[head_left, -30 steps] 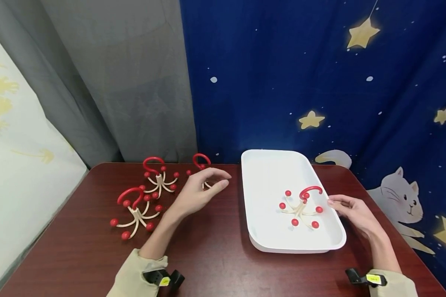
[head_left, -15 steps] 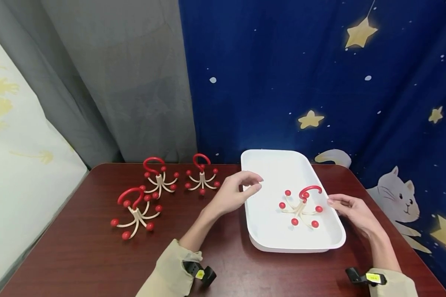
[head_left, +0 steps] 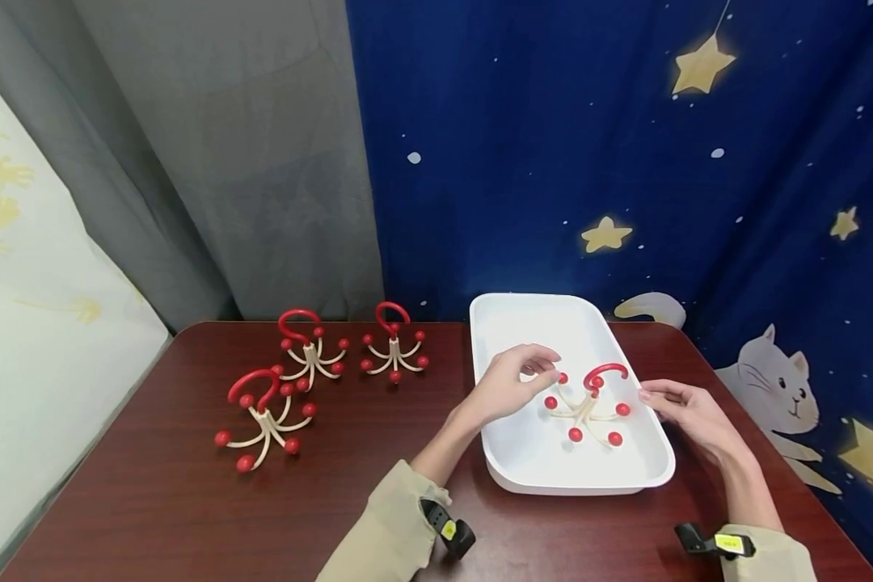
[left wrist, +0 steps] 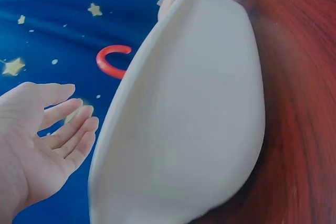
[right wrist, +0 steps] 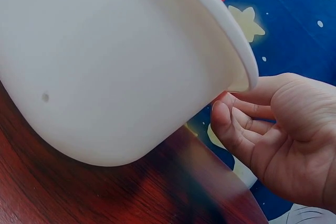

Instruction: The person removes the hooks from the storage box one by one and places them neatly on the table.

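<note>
My left hand hovers over the white tray, fingers loosely bent, nothing in its grasp. Its fingertips are close to a hanger lying in the tray, which has a red hook and several curved cream arms tipped with red balls. The left wrist view shows this hand beside the tray wall with fingers apart. At the tray's right rim, my right hand touches the edge with its fingertips. From the right wrist view, that hand has relaxed fingers just under the rim.
Three similar hangers stand on the dark red table to the left: a front one, one behind it and one farther right. Grey and blue curtains hang behind the table.
My left hand has moved right, from in front of the back-right hanger to above the tray beside the hanger there. The right hand has stayed at the rim.
</note>
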Motion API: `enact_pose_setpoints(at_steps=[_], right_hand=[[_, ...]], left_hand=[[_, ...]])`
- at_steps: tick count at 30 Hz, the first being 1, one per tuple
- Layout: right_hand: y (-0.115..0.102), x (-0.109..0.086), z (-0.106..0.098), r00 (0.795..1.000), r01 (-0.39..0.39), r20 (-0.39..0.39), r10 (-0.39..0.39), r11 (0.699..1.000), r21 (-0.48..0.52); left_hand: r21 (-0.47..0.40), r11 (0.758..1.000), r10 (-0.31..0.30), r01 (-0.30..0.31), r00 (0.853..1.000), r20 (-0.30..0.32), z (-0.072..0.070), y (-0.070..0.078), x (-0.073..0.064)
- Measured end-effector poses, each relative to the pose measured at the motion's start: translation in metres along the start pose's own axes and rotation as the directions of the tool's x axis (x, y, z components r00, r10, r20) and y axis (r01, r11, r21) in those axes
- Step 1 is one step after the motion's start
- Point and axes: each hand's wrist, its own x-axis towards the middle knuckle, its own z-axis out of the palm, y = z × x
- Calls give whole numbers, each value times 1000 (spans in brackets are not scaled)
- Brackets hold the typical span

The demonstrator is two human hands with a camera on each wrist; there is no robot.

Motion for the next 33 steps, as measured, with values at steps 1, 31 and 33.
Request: enact_pose_setpoints(at_steps=[1, 31, 33], right_hand=[[0, 0, 0, 1000, -2, 1, 2, 1000, 3], [-1, 1, 0, 1000, -9, -7, 9, 1000, -8], [-1, 0, 0, 1000, -11, -8, 11, 1000, -5]], left_hand=[[4, 1000, -5, 5, 1000, 9, 4, 0, 2], [36, 999, -5, 8, 998, -68, 45, 15, 21], [30, 999, 15, -13, 996, -83, 41, 17, 20]])
